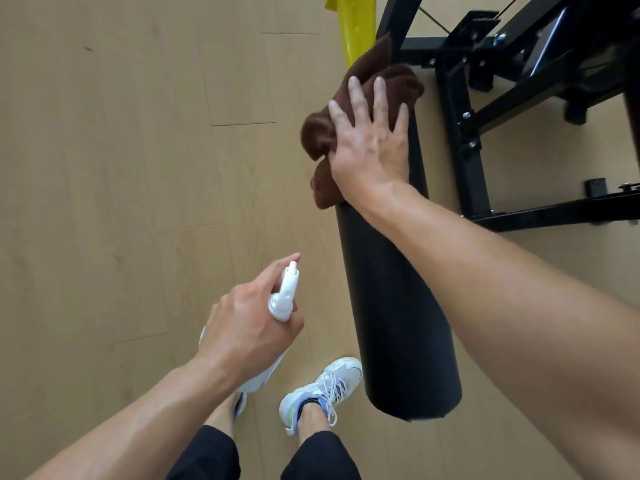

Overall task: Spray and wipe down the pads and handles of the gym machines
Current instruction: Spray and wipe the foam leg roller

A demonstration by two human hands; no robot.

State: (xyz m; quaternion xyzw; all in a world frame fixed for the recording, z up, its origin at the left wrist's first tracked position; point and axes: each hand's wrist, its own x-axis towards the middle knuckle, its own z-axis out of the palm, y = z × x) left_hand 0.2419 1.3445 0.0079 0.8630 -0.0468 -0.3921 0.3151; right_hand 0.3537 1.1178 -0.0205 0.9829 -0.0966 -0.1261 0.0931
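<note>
Cloth (360, 109), brown and bunched, lies on the upper part of the black roller pad (391, 289), and your right hand (370, 147) presses it there with the fingers spread almost straight and the palm flat on the fabric. Folds of the cloth stick out past the fingertips and hang off the pad's left side under your thumb. The pad runs long and round from the machine down toward you, its blunt end hanging above your right shoe (322, 389).

Your left hand (249, 327) grips a white spray bottle (280, 306) left of the pad and apart from it, fingers curled round the neck, the forefinger stretched out along the white nozzle, which points up the frame and away from you. What is in the bottle you cannot tell; most of its body is hidden behind your hand and wrist.

Right of the pad stands the machine's black steel frame (464, 140), bolted at the joints, resting on a light wood-plank floor (121, 150). A yellow part (353, 26) shows at the top edge just above the cloth. Below, your black shorts (207, 459) show.
</note>
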